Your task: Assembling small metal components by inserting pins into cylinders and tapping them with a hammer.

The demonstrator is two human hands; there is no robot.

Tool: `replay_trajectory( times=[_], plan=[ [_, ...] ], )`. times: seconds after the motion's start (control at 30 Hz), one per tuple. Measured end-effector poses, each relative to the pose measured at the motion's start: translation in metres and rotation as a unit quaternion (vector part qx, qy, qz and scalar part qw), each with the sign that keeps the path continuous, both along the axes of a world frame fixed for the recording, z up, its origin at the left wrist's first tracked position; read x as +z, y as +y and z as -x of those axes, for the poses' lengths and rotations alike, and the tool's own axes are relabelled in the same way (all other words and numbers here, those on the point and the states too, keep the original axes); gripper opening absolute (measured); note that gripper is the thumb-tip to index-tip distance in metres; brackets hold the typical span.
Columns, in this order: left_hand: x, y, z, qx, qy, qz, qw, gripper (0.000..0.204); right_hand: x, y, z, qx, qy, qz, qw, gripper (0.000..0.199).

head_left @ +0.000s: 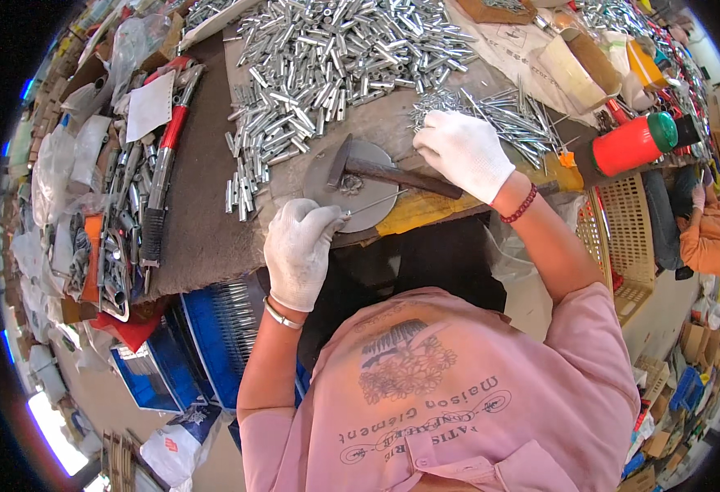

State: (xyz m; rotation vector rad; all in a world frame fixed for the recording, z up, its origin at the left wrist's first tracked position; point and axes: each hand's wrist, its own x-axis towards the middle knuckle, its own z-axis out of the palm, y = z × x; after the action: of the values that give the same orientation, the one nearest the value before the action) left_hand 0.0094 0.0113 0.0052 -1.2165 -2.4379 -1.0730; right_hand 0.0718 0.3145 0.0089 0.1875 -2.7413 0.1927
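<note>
My left hand (298, 250), in a white knit glove, pinches the end of a thin metal rod (376, 202). The rod slants over a round grey metal plate (368, 220) at the table's near edge. Across that plate lies a hammer (401, 175), its head to the left and its dark handle pointing right. My right hand (465, 154), also gloved, is at the near side of a heap of small metal pins (438, 102). Its fingers are curled together, and whatever is between them is hidden. Long thin rods (516, 123) lie just beyond it.
A big pile of short metal tubes (335, 57) covers the far middle of the table. At right lies a red jar with a green lid (635, 145). Tools and plastic bags crowd the left. Blue bins (221, 328) stand below; another person (713, 234) sits far right.
</note>
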Motion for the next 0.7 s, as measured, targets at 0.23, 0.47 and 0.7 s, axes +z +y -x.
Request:
replay_trajectory(
  times=[0.23, 0.47, 0.7],
  plan=[
    [-0.007, -0.001, 0.002, -0.002, 0.001, -0.004, 1.0, 0.014, 0.011, -0.029, -0.001, -0.043, -0.025, 0.175, 0.983, 0.006],
    [-0.011, -0.005, 0.005, -0.015, 0.01, 0.008, 1.0, 0.02, 0.006, -0.096, -0.003, 0.123, -0.012, 0.334, 0.934, 0.011],
    [-0.015, -0.006, 0.004, -0.011, -0.013, -0.001, 1.0, 0.019, -0.007, -0.103, 0.001, 0.117, 0.016, 0.279, 0.953, 0.009]
  ],
)
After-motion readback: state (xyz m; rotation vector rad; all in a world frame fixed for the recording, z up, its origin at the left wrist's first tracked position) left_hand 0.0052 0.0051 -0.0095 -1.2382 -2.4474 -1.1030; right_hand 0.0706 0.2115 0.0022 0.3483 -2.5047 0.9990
